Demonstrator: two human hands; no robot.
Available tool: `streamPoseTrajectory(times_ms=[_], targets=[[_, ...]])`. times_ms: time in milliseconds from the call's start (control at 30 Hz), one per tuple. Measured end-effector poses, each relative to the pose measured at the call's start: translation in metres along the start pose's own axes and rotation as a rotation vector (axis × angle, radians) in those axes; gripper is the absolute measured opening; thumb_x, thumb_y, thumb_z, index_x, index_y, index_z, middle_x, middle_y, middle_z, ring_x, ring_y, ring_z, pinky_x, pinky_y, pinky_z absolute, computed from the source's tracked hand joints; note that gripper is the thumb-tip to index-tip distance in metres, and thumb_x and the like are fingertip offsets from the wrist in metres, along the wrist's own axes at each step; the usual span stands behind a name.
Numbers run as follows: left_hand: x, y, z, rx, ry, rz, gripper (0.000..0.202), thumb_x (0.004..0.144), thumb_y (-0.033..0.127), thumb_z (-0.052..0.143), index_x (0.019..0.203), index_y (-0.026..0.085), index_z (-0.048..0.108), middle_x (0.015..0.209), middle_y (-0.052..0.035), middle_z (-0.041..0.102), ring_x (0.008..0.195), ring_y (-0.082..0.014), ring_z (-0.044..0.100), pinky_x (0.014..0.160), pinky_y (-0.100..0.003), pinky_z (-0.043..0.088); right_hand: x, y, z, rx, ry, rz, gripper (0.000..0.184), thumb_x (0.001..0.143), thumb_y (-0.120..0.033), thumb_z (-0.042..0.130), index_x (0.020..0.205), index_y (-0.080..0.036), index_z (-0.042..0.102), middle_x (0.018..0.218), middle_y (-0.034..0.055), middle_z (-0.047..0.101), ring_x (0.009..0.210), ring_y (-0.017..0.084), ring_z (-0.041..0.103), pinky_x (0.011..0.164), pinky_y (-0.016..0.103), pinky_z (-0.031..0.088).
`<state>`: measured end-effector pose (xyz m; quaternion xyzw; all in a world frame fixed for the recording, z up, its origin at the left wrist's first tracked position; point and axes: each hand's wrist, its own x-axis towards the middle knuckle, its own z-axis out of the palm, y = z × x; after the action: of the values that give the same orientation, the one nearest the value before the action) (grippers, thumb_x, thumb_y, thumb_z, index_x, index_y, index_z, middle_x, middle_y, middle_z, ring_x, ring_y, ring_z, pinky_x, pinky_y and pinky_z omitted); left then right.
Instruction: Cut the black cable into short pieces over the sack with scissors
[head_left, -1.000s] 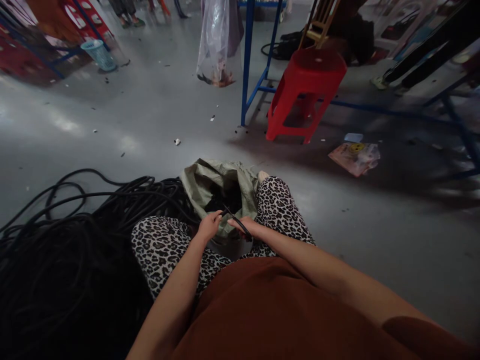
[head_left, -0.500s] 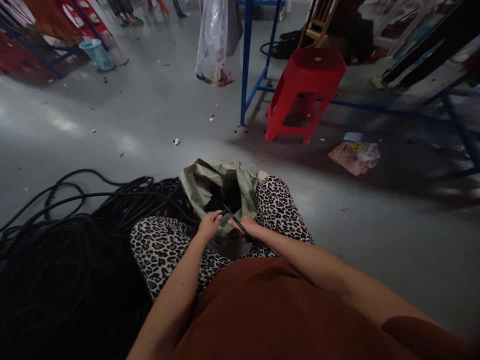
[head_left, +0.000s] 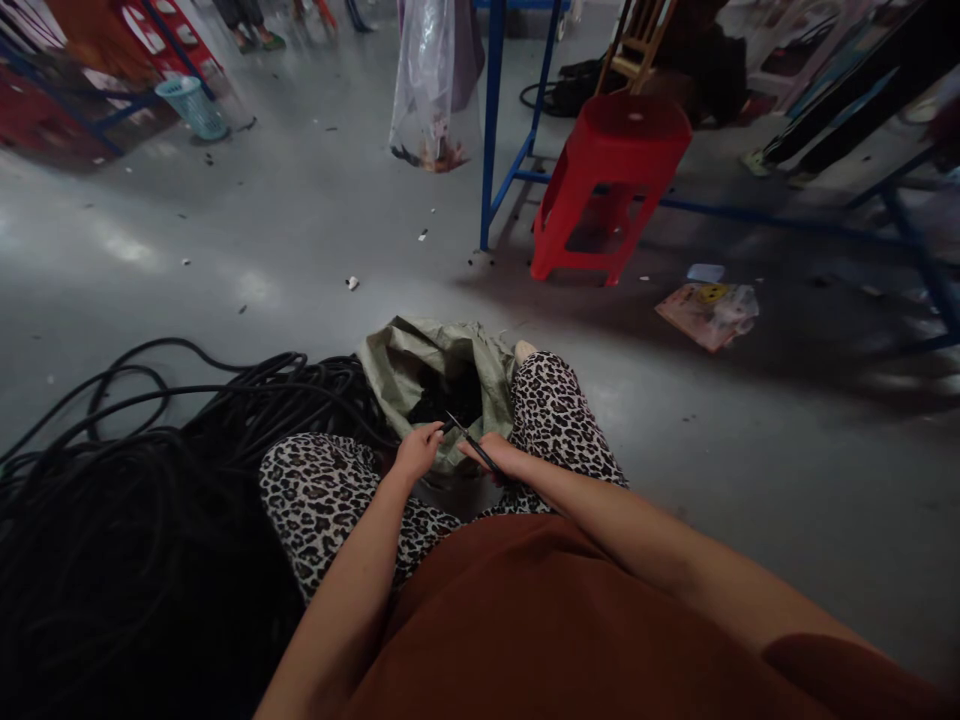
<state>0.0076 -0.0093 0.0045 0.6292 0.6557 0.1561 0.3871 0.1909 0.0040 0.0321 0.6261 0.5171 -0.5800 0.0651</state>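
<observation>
Glossy grey floor (head_left: 225, 230) spreads around an open green sack (head_left: 405, 360); left of the sack lies a tangled heap of matte black cable (head_left: 112, 500), well beyond it a red stool (head_left: 607, 180). Just before the sack's mouth the left hand (head_left: 417, 452) pinches a short cable end (head_left: 448, 426) in a narrow grip, the right hand (head_left: 501, 457) closed around thin dark scissors (head_left: 471, 446) meeting that end.
</observation>
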Motion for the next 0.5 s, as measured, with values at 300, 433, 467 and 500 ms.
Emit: streamPoseTrajectory(times_ms=[300, 433, 467, 500], targets=[[0.000, 0.001, -0.001, -0.008, -0.010, -0.011, 0.034, 0.085, 0.024, 0.041, 0.108, 0.016, 0.065, 0.093, -0.0066, 0.071, 0.089, -0.0188, 0.064, 0.083, -0.031, 0.049, -0.015, -0.009, -0.006, -0.068, 0.024, -0.023, 0.048, 0.077, -0.059, 0.058, 0.062, -0.014, 0.058, 0.044, 0.0038, 0.048, 0.053, 0.020, 0.060, 0.046, 0.021, 0.045], [0.001, -0.002, 0.000, 0.006, -0.015, -0.005, 0.034, 0.085, 0.024, 0.042, 0.109, 0.017, 0.065, 0.095, -0.0069, 0.071, 0.090, -0.0191, 0.064, 0.084, -0.032, 0.049, -0.018, -0.010, -0.008, -0.079, 0.045, -0.033, 0.044, 0.077, -0.054, 0.062, 0.061, -0.013, 0.059, 0.044, 0.0043, 0.049, 0.060, 0.022, 0.063, 0.049, 0.021, 0.047], [0.001, -0.002, 0.000, 0.007, -0.016, -0.005, 0.034, 0.085, 0.024, 0.043, 0.110, 0.016, 0.065, 0.095, -0.0072, 0.071, 0.089, -0.0192, 0.064, 0.084, -0.032, 0.049, -0.018, -0.009, -0.008, -0.069, 0.044, -0.031, 0.043, 0.076, -0.054, 0.063, 0.061, -0.013, 0.059, 0.044, 0.0043, 0.049, 0.061, 0.022, 0.063, 0.050, 0.021, 0.047], [0.001, -0.002, 0.000, 0.008, -0.018, -0.005, 0.034, 0.085, 0.023, 0.043, 0.110, 0.016, 0.065, 0.096, -0.0075, 0.071, 0.089, -0.0193, 0.064, 0.085, -0.032, 0.049, -0.017, -0.009, -0.008, -0.049, 0.042, -0.030, 0.042, 0.075, -0.052, 0.065, 0.060, -0.014, 0.059, 0.044, 0.0043, 0.049, 0.062, 0.023, 0.063, 0.050, 0.021, 0.047]])
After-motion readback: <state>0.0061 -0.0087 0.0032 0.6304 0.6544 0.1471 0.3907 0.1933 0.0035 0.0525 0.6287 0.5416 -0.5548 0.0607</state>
